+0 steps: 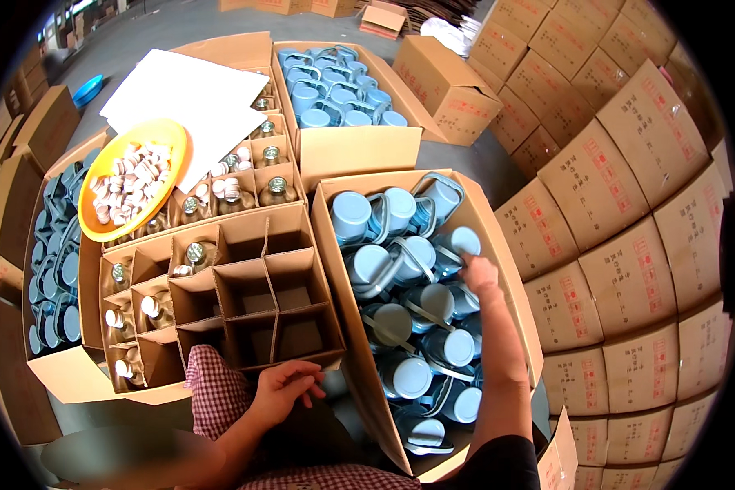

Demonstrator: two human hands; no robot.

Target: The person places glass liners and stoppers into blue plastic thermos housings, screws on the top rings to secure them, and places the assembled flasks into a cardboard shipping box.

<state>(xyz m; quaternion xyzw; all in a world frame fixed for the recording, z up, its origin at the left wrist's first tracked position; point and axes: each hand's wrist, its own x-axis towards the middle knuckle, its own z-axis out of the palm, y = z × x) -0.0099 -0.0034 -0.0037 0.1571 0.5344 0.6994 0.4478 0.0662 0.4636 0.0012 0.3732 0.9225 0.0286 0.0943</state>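
Observation:
My right hand reaches into an open carton at the right. Its fingers are closed on the edge of a blue round-topped plastic piece; the fingertips are partly hidden. Several similar blue pieces with strap handles fill that carton. My left hand hovers by the near edge of a divided carton, palm turned inward, fingers loosely apart and holding nothing. Clear glass bottles stand in its left compartments, some with white caps. Red-and-white checked cloth lies beside my left hand.
A yellow bowl of white and brownish caps and white sheets rest over another bottle carton. More blue pieces fill cartons at far centre and left. Stacked sealed cartons wall off the right.

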